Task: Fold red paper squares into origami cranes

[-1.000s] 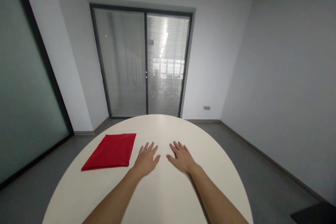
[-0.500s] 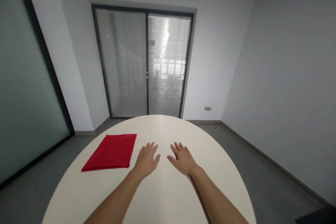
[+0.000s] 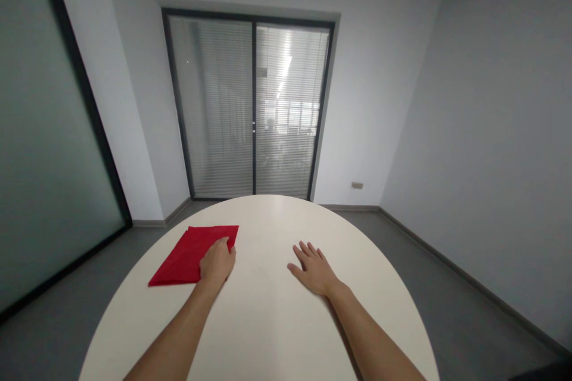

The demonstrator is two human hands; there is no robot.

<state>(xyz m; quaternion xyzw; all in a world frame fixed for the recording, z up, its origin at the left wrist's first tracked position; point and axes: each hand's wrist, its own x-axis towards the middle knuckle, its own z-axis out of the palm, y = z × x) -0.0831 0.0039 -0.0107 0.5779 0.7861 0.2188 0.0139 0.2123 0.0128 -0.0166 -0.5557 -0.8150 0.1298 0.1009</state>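
Observation:
A folded red sheet [image 3: 183, 259], cloth or thin plastic, lies flat on the left part of the round white table [image 3: 268, 321]. Over its right edge is my left hand [image 3: 217, 261], fingers curled on top and thumb down at the edge, pinching it. The fingertips are partly hidden behind the back of the hand. Palm down, my right hand [image 3: 314, 271] rests on the tabletop right of centre. Its fingers are spread and it holds nothing.
Beyond the table stands a glass door [image 3: 214, 113] with blinds. A frosted glass panel [image 3: 53, 149] is on the left and a plain wall [image 3: 491, 131] on the right. A dark object [image 3: 545, 371] shows at the lower right corner.
My left hand has moved left from the bare tabletop onto the red sheet's right edge, and its spread fingers have curled. My right hand has stayed in place.

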